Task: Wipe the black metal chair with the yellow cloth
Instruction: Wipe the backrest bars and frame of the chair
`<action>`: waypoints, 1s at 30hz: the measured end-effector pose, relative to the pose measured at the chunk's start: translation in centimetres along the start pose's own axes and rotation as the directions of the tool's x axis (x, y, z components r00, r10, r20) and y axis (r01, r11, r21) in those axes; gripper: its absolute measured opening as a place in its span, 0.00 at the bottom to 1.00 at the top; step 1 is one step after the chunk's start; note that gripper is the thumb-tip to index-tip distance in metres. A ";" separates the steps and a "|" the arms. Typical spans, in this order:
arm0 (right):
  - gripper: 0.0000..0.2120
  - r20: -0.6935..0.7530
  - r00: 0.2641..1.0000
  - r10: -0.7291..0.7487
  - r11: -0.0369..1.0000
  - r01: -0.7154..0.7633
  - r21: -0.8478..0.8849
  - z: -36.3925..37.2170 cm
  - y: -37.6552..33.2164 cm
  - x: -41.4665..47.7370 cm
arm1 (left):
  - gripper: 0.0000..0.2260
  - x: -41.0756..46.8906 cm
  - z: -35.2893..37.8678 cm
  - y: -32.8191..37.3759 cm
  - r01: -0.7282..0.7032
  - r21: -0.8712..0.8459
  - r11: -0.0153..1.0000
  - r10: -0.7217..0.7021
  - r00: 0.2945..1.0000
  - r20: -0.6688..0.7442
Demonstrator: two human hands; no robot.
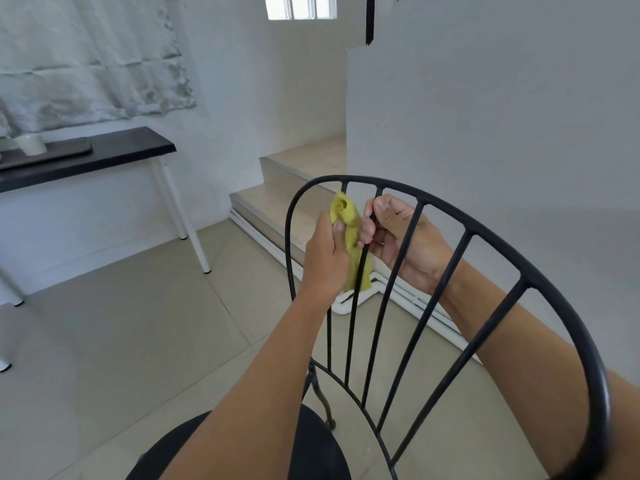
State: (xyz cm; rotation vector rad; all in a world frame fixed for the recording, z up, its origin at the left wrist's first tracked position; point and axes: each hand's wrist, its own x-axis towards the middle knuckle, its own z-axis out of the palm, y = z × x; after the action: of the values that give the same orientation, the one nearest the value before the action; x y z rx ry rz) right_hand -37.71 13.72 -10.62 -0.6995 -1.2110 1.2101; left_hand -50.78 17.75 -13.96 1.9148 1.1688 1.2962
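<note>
The black metal chair (pixel 491 249) fills the lower right, its curved backrest hoop and several thin vertical bars facing me, its round dark seat (pixel 311 452) below. My left hand (pixel 327 252) pinches the yellow cloth (pixel 349 230) near the top of the backrest's left bars. The cloth hangs down in a narrow strip against one bar. My right hand (pixel 398 237) reaches from behind the backrest and curls its fingers around the second bar, touching the cloth's edge.
A black-topped table with white legs (pixel 104 154) stands at the left, holding a tray and a white cup (pixel 31 144). Tiled steps (pixel 277 199) rise behind the chair. White pipes (pixel 408 296) run along the wall base. The floor is pale tile.
</note>
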 end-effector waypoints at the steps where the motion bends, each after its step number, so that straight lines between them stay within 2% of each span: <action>1: 0.12 0.005 1.000 0.003 1.000 -0.003 0.003 0.0 0.0 0.0 | 0.10 -1.0 0.1 -0.8 0.004 0.025 1.000 -0.005 1.000 0.010; 5: 0.12 0.015 1.000 0.009 0.999 -0.010 0.032 0.0 0.3 -0.1 | 0.09 -0.7 -0.1 -1.3 -0.008 0.079 0.997 0.005 0.999 0.040; 9: 0.12 0.034 0.999 0.002 1.000 -0.003 0.031 0.1 0.4 -0.1 | 0.10 1.3 -0.4 0.9 -0.044 0.052 0.998 0.043 0.999 0.020; 15: 0.12 0.054 0.998 0.021 0.995 -0.026 0.093 -0.2 0.6 0.2 | 0.10 -1.1 0.7 -2.8 -0.053 0.061 0.997 0.053 0.999 -0.005; 23: 0.12 0.065 0.997 0.035 0.976 -0.048 0.214 0.0 1.3 0.5 | 0.06 -9.7 4.0 -12.3 0.181 0.071 0.981 -0.187 0.978 0.096; 30: 0.13 0.091 0.994 0.068 0.961 -0.090 0.263 -0.1 3.0 -0.4 | 0.02 -13.4 5.0 -16.4 0.237 0.196 0.952 -0.273 0.945 0.181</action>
State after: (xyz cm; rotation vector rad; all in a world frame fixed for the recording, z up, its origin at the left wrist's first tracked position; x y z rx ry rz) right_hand -38.56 14.21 -13.50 -0.5053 -1.0674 1.4487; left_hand -54.17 13.93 -35.08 1.8870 1.4027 0.8615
